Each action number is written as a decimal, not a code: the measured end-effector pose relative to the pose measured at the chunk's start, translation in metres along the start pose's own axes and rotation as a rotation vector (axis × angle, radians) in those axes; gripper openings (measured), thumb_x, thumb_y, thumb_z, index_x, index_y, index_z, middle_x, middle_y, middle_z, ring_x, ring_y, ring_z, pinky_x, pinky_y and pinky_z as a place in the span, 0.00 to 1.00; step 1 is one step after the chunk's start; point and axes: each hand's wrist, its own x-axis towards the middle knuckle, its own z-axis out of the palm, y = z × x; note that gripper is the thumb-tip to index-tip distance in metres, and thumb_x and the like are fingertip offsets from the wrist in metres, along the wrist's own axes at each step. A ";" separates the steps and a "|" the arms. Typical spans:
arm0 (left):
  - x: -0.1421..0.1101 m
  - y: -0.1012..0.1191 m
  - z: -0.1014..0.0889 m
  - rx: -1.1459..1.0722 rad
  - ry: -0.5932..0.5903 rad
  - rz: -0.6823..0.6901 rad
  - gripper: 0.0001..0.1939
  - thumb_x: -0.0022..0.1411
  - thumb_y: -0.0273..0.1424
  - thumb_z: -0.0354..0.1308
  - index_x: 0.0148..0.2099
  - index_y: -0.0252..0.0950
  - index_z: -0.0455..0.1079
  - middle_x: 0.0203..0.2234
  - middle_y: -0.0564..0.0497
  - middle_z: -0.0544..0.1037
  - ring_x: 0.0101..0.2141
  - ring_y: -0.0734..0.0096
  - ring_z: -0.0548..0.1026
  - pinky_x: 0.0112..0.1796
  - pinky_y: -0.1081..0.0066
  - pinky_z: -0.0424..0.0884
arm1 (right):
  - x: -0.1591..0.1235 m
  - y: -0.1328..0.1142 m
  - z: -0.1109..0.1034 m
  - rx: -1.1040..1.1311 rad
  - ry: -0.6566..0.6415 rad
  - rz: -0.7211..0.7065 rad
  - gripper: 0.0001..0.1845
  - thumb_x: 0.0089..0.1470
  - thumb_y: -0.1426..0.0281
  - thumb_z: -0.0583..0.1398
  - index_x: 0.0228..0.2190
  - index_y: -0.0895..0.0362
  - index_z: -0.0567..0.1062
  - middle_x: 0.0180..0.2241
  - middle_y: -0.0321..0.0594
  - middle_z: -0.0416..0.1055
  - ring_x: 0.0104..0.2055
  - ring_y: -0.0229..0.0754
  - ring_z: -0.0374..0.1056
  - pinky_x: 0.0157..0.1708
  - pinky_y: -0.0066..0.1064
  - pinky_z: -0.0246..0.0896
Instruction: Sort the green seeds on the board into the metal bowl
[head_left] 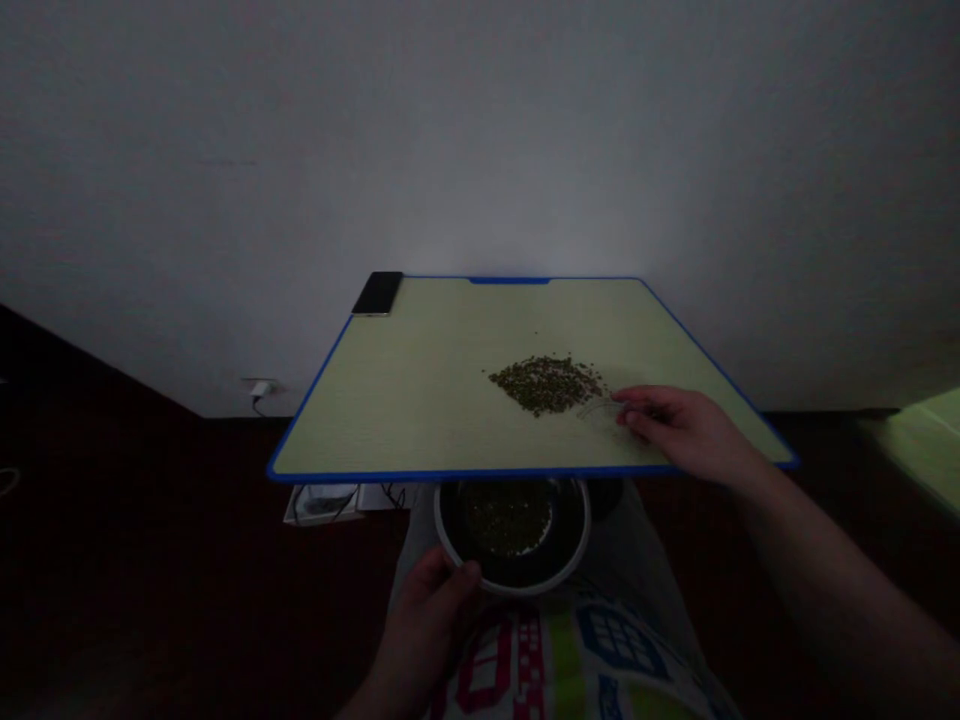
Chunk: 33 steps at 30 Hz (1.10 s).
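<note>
A heap of small green and brown grains (pixel 547 384) lies spread on the pale tabletop, right of its middle. At its near right edge is my right hand (pixel 671 420), fingers pinched on a thin, clear curved piece (pixel 600 407); its exact kind is too faint to make out. Its curved end lies close beside the grains. Down on my lap, partly under the table's front edge, sits a round bowl (pixel 517 587) with a light rim and dark inside. Similar grains (pixel 510 515) cover its bottom. My left hand (pixel 439 600) grips the bowl's near left rim, thumb on top.
The folding table (pixel 375 420) has a blue edge and stands against a grey wall (pixel 480 140). A dark phone (pixel 379 293) lies at its far left corner. Below are a white box (pixel 326 503) with cables and a plug (pixel 261 389) in the wall.
</note>
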 end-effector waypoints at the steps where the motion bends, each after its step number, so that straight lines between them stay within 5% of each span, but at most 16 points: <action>1: 0.000 0.001 0.000 0.010 -0.016 -0.019 0.17 0.46 0.39 0.84 0.37 0.38 0.86 0.31 0.49 0.91 0.33 0.61 0.88 0.37 0.71 0.82 | -0.002 0.004 0.003 -0.034 0.017 -0.004 0.22 0.55 0.56 0.65 0.46 0.55 0.86 0.31 0.43 0.83 0.29 0.47 0.75 0.30 0.38 0.73; 8: -0.006 0.006 0.011 -0.012 -0.095 -0.039 0.19 0.48 0.36 0.83 0.42 0.35 0.86 0.38 0.42 0.91 0.45 0.51 0.89 0.48 0.63 0.83 | 0.006 0.001 0.024 -0.183 0.152 -0.119 0.22 0.57 0.62 0.60 0.47 0.56 0.87 0.39 0.45 0.86 0.37 0.49 0.79 0.40 0.39 0.74; 11: -0.004 0.001 0.011 0.000 -0.089 -0.036 0.21 0.46 0.38 0.84 0.40 0.34 0.86 0.36 0.42 0.91 0.42 0.51 0.89 0.49 0.60 0.83 | 0.013 -0.007 0.034 -0.220 0.134 -0.168 0.23 0.58 0.64 0.58 0.47 0.57 0.87 0.30 0.42 0.84 0.29 0.46 0.76 0.32 0.36 0.71; 23: 0.004 -0.020 0.003 0.120 0.020 0.047 0.25 0.41 0.48 0.84 0.36 0.37 0.85 0.31 0.46 0.90 0.34 0.58 0.86 0.43 0.63 0.80 | 0.021 -0.006 0.046 -0.231 0.112 -0.239 0.21 0.60 0.68 0.58 0.50 0.55 0.86 0.43 0.48 0.85 0.43 0.50 0.81 0.45 0.42 0.76; 33: 0.000 -0.016 0.003 0.267 0.011 0.066 0.27 0.44 0.52 0.81 0.38 0.37 0.87 0.34 0.43 0.91 0.38 0.54 0.86 0.45 0.62 0.79 | 0.021 -0.012 0.051 -0.220 0.157 -0.248 0.21 0.59 0.67 0.58 0.48 0.56 0.86 0.37 0.45 0.85 0.35 0.47 0.78 0.38 0.39 0.73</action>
